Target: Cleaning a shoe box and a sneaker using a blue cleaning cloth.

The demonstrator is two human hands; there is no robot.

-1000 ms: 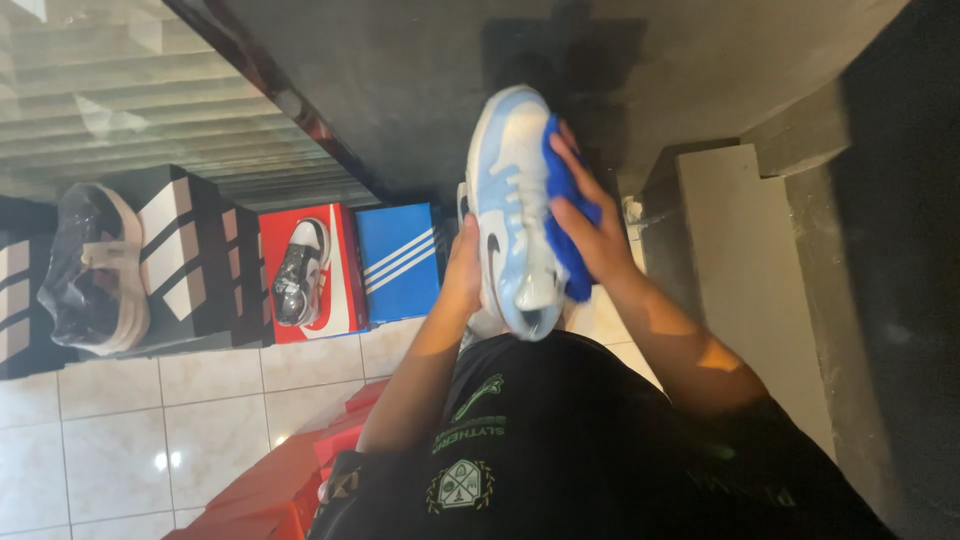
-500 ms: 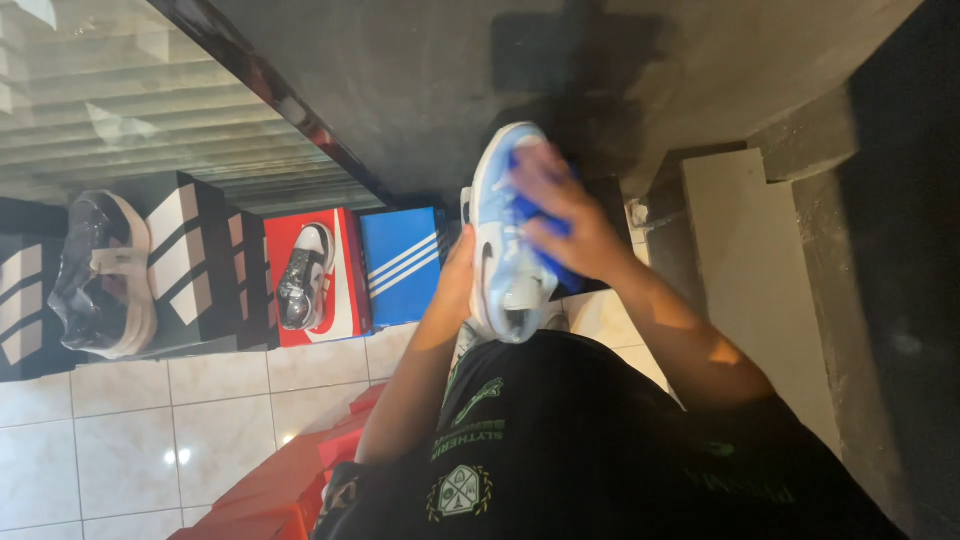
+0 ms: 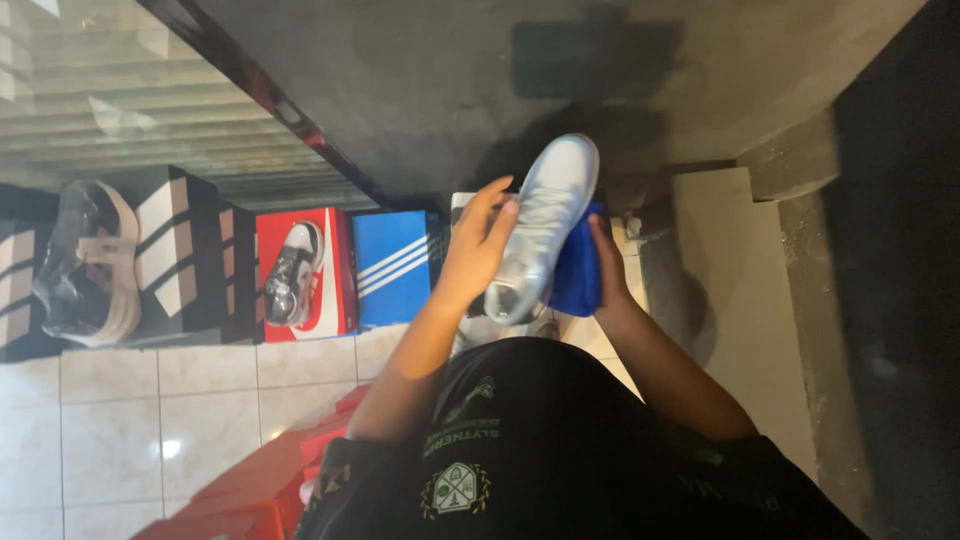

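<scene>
Pale blue and white, the sneaker (image 3: 545, 230) is held up above the person's lap, sole side showing. The left hand (image 3: 478, 245) curls its grip round the shoe's side, fingers closed on it. The right hand (image 3: 603, 262) presses a blue cloth (image 3: 578, 272) against the other side, grip closed on the cloth. Beyond stand shoe boxes (image 3: 345, 268) on the tiled floor (image 3: 160, 400).

- Dim overall; daylight glares off the white floor tiles (image 3: 170, 400) (one bright spot).
- Right side sinks into deep shadow.
- Slight softness throughout.
</scene>
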